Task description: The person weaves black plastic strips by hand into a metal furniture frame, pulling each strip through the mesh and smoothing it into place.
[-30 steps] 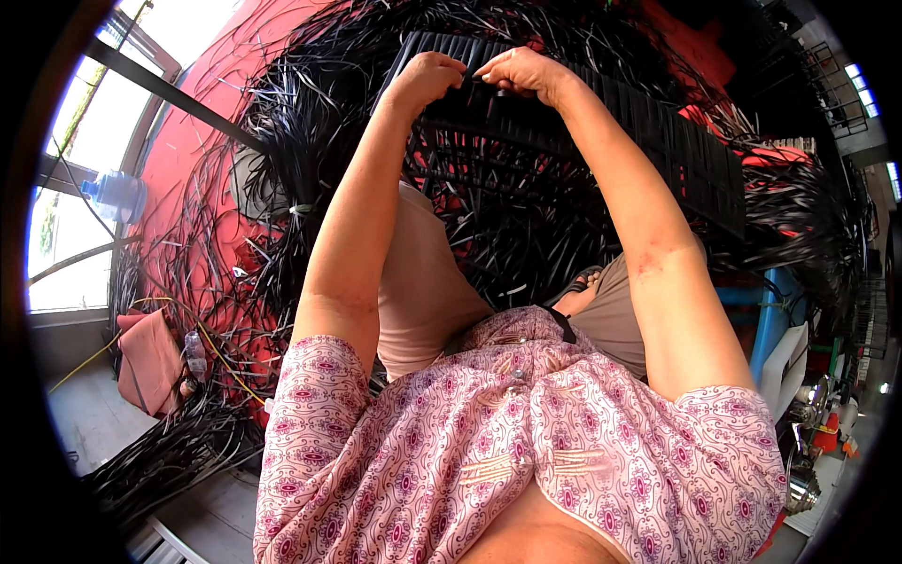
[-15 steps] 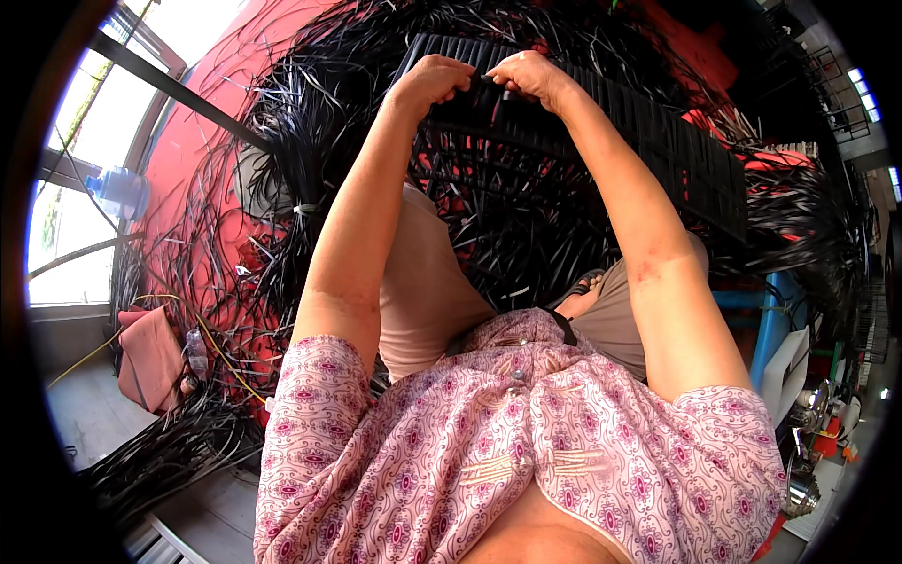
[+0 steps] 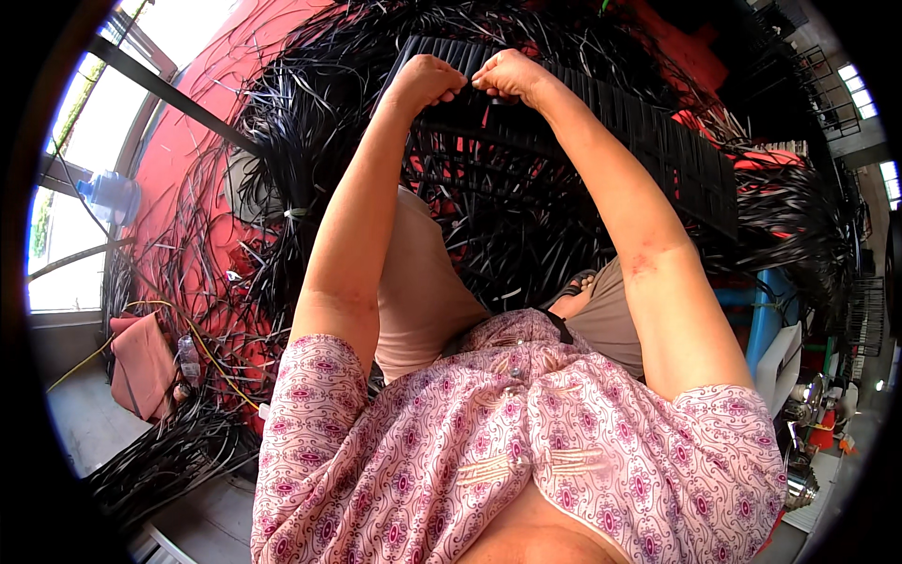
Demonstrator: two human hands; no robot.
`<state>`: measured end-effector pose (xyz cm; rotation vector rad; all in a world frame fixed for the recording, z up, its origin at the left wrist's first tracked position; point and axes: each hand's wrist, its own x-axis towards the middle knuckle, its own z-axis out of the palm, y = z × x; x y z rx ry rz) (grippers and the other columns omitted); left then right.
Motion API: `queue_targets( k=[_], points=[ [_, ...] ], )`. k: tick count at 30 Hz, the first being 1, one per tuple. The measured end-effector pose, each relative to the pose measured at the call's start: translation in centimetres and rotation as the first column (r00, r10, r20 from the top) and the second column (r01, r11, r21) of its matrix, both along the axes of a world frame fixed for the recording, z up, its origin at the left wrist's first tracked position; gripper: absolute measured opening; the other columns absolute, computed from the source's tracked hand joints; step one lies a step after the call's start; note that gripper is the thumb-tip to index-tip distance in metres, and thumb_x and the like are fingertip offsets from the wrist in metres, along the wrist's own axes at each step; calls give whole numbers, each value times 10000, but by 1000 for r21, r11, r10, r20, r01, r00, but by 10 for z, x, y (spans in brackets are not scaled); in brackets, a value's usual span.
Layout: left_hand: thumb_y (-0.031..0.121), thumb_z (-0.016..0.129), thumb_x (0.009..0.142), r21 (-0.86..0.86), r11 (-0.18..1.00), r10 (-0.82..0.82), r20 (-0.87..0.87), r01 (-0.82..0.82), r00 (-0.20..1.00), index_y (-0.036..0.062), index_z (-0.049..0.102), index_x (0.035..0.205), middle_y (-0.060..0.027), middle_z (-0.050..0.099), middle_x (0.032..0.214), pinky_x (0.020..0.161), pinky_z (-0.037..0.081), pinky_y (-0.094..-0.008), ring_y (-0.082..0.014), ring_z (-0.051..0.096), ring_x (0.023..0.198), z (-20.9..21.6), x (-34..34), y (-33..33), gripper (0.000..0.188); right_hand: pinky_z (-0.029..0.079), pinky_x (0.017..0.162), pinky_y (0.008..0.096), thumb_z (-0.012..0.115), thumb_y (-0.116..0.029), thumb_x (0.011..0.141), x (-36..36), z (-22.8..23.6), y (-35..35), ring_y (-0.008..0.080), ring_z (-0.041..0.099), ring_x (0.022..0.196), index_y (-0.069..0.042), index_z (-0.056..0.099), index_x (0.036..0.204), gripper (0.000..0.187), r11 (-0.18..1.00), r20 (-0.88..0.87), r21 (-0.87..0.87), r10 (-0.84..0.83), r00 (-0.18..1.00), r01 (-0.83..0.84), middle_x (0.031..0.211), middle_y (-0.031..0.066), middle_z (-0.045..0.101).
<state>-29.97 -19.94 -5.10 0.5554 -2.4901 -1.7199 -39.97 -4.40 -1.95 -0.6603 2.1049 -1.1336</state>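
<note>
A black woven panel (image 3: pixel 615 117) of flat strips on a frame stretches across in front of me, running from the upper middle down to the right. Over its left part, my left hand (image 3: pixel 432 79) is closed in a pinch, most likely on a black strip. Close beside it my right hand (image 3: pixel 512 75) is closed too, fingertips turned toward the left hand. The strip between the fingers is barely visible against the black weave. Loose ends of black strips (image 3: pixel 507 216) hang and tangle below the panel, above my legs.
Heaps of black strips (image 3: pixel 310 103) surround the panel on a red floor covering (image 3: pixel 188 179). At the left are a clear blue water jug (image 3: pixel 111 195), a pink cloth (image 3: pixel 144 362) and a yellow cord (image 3: pixel 221 367). A blue post (image 3: pixel 772 315) stands at the right.
My right hand has shifted slightly left, nearer to the left hand. The left hand has moved a little left, and the whole view has shifted slightly.
</note>
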Motion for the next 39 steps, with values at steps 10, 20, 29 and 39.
queue_targets(
  k=[10, 20, 29, 39],
  points=[
    [251, 515, 824, -623, 739, 227, -129, -257, 965, 28, 734, 893, -198, 705, 939, 871, 523, -446, -389, 663, 958, 15, 5, -5, 320, 486, 600, 288, 722, -102, 737, 14, 4, -1, 139, 623, 653, -19, 691, 960, 239, 999, -530, 35, 27, 847, -10, 750, 51, 678],
    [191, 536, 800, -701, 599, 336, -217, -386, 917, -14, 730, 865, -243, 691, 967, 885, 520, -449, -398, 665, 965, 27, 24, -71, 290, 535, 843, 375, 629, -135, 773, 26, -4, -7, 285, 678, 904, -58, 698, 1031, 278, 995, -861, 11, 57, 506, -95, 961, 126, 696],
    [153, 572, 858, -795, 103, -108, -606, -598, 788, -29, 658, 787, -151, 641, 649, 565, 508, -366, -261, 636, 563, 80, 24, -92, 213, 467, 566, 216, 646, -230, 912, 20, 29, -75, 68, 553, 567, -26, 697, 987, 223, 736, -172, -648, 113, 979, -198, 692, 0, 644],
    [120, 600, 846, -246, 921, 135, -524, -301, 841, -29, 656, 852, -71, 624, 639, 550, 489, -296, -137, 612, 571, 115, 44, -25, 159, 388, 437, 219, 578, -221, 972, 25, 70, -34, 56, 490, 480, -22, 689, 888, 243, 832, -205, -508, 132, 970, -221, 601, -9, 574]
  ],
)
